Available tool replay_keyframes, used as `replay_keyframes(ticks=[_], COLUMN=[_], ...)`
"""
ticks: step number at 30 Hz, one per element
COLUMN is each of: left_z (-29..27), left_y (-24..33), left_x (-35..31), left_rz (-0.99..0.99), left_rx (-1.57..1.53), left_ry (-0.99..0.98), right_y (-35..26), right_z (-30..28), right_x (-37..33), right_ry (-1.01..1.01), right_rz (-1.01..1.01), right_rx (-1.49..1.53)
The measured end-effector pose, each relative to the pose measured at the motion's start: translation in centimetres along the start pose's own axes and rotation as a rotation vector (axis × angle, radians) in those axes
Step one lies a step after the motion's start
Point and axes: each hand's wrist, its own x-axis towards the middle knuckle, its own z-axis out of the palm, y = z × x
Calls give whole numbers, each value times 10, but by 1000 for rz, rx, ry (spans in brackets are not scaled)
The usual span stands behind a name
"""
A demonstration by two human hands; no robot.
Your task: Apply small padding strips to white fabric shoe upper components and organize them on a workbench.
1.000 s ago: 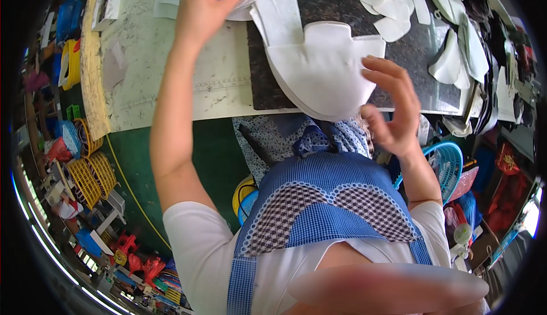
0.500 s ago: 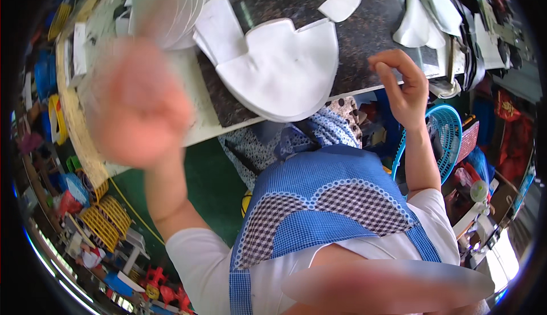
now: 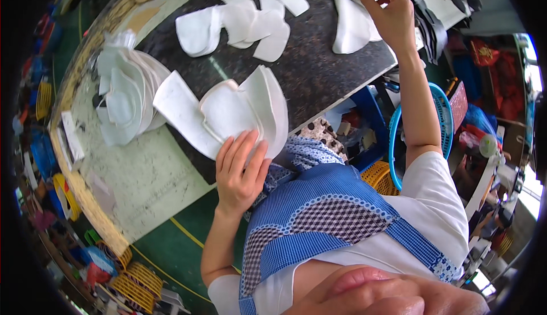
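My left hand point(image 3: 239, 172) lies with its fingers stretched out over the near edge of a white curved panel point(image 3: 231, 107), the uppermost of a few stacked on the dark tabletop. These panels have a wide rounded shape, and their ends curl up. Over at the far right, my right hand point(image 3: 390, 16) is raised beside a white pointed piece point(image 3: 350, 24). Its fingers are bent in toward the thumb in a pinch; whatever lies between the tips is too small to make out.
Several small white cut pieces point(image 3: 253, 21) lie toward the back of the dark slab point(image 3: 310, 41). A stack of white panels point(image 3: 128, 93) stands at left on the pale board point(image 3: 154, 184). Dark strips point(image 3: 427, 19) hang at far right. Below the table edge stands a blue basket point(image 3: 444, 110).
My left hand has come down from the left onto the panel. My right hand has moved away toward the far right. The panel's ends now curl up, and the view has shifted.
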Motion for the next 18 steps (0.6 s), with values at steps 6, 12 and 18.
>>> replay_keyframes(ticks=[6,12,18], left_z=[-12,-28,-23], left_y=[2,0,2], left_x=[14,42,42], left_rz=[56,16,-15], left_rx=[-70,-99,-170], left_ry=[93,175,174], right_y=[37,9,-100], right_z=[-17,27,112], right_x=[-28,32,27], right_ry=[-40,-116,-312], right_rz=[78,-198,-548], right_rx=[-74,-48,211])
